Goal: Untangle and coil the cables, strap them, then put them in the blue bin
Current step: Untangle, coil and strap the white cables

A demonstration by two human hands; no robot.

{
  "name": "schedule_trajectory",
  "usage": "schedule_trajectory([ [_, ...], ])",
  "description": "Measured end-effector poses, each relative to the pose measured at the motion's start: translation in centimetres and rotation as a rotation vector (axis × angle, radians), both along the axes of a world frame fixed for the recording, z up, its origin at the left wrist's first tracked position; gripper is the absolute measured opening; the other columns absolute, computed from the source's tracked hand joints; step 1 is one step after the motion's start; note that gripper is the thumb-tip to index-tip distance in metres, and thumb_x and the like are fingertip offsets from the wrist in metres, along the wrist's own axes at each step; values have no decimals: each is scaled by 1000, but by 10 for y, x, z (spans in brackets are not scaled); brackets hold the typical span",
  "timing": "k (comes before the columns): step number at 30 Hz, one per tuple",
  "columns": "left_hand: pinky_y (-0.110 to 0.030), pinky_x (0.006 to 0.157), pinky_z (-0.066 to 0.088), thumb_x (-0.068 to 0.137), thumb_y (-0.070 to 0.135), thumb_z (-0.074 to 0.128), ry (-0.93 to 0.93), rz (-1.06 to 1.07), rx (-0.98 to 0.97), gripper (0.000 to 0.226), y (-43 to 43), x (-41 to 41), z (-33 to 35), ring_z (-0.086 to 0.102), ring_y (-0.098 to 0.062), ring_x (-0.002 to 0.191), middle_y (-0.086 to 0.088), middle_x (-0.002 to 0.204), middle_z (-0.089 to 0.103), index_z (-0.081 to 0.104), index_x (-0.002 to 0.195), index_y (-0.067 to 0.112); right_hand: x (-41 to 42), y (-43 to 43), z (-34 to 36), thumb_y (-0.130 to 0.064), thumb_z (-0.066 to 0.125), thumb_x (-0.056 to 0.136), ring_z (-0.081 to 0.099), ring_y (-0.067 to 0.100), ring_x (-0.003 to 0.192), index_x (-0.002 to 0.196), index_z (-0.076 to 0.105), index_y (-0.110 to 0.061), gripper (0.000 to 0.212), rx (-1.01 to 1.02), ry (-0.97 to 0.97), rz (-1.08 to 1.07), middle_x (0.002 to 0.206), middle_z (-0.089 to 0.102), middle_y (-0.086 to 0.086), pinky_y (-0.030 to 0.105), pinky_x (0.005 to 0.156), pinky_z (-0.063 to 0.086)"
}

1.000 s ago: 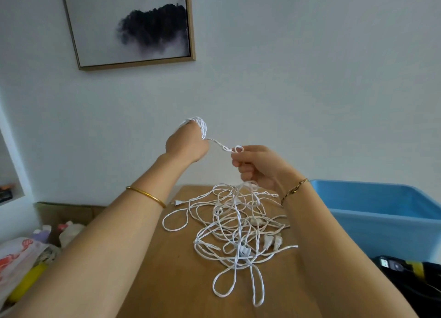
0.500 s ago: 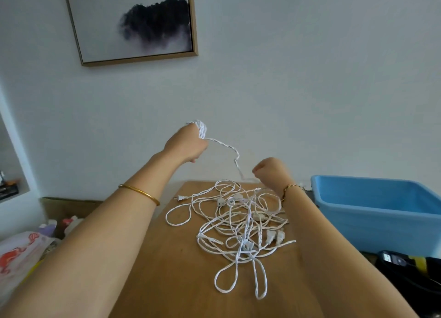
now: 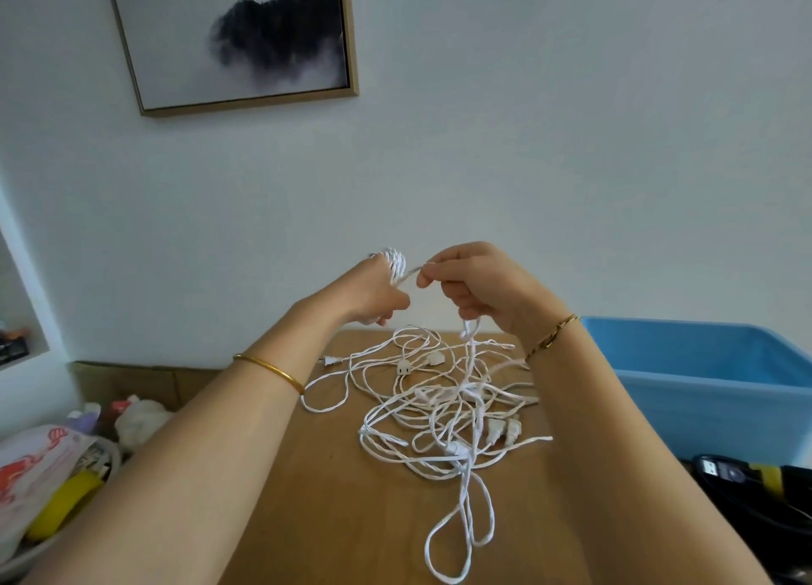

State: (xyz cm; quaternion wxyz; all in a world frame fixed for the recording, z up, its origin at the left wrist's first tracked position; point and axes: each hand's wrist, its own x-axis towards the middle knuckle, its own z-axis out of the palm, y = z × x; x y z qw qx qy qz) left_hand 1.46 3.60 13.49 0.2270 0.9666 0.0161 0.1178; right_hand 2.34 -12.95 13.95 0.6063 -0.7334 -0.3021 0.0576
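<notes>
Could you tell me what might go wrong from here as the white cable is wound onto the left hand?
1. The strand hanging from the right hand runs down into the tangled pile; pulling more onto the coil could tighten knots rather than free them.
2. The plugs lie inside the pile and may snag on loops or drag it across the table.
3. The coil sits unstrapped round the fingers of the left hand, so it may slip off and unwind.

You wear 2 pieces of gold jewellery, 1 on each wrist. Behind your left hand (image 3: 373, 296) sits a plain, smooth bangle (image 3: 269, 370); behind your right hand (image 3: 487, 290) sits a thinner bracelet (image 3: 551, 337) of twisted links.
</notes>
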Motion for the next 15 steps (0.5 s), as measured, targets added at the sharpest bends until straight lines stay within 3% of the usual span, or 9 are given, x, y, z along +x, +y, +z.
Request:
schedule_trajectory([
  [2, -28, 63, 52, 86, 15, 56, 40, -52, -33, 44, -2, -3, -2, 63, -18, 59, -4, 71, 66, 44, 128, 10, 1, 0, 3, -9, 54, 89, 21, 8, 38, 69, 62, -7, 21, 35, -1, -25, 39, 31, -9, 19, 38, 18],
  [5, -41, 72, 56, 90, 20, 57, 80, -176, -172, 20, -8, -12, 2, 58, -22, 57, -7, 64, 59, 58, 104, 5, 10, -1, 0, -11, 55, 87, 16, 8, 36, 63, 54, -9, 24, 209, 133, -43, 38, 25, -9, 18, 36, 13],
  [6, -41, 65, 57, 92, 20, 57, 122, -218, -273, 21, -9, -16, 4, 54, -22, 54, -7, 62, 56, 60, 101, 0, 14, -3, -2, -12, 57, 87, 15, 8, 36, 63, 53, -10, 24, 257, 155, -44, 39, 24, -10, 18, 36, 12],
  [9, -22, 43, 42, 95, 24, 54, 314, -326, -597, 35, -4, -27, 6, 41, -9, 43, 1, 54, 43, 60, 110, -6, 27, -11, -9, -15, 62, 89, 17, 5, 35, 70, 55, -9, 20, 306, 167, -26, 39, 25, -11, 16, 34, 15],
  [12, -15, 38, 31, 90, 45, 43, 482, -501, -910, 54, 5, -31, 7, 35, -4, 37, 5, 49, 38, 66, 102, -2, 34, -11, -19, -19, 60, 89, 19, 3, 33, 75, 58, -8, 18, 284, 185, 18, 39, 28, -12, 15, 33, 16],
  [15, -15, 34, 32, 88, 55, 34, 526, -631, -1179, 68, 10, -23, 4, 35, -3, 33, 5, 44, 39, 70, 94, -3, 37, -7, -30, -27, 58, 90, 19, 4, 34, 76, 58, -10, 22, 296, 236, 41, 41, 27, -11, 15, 33, 17],
])
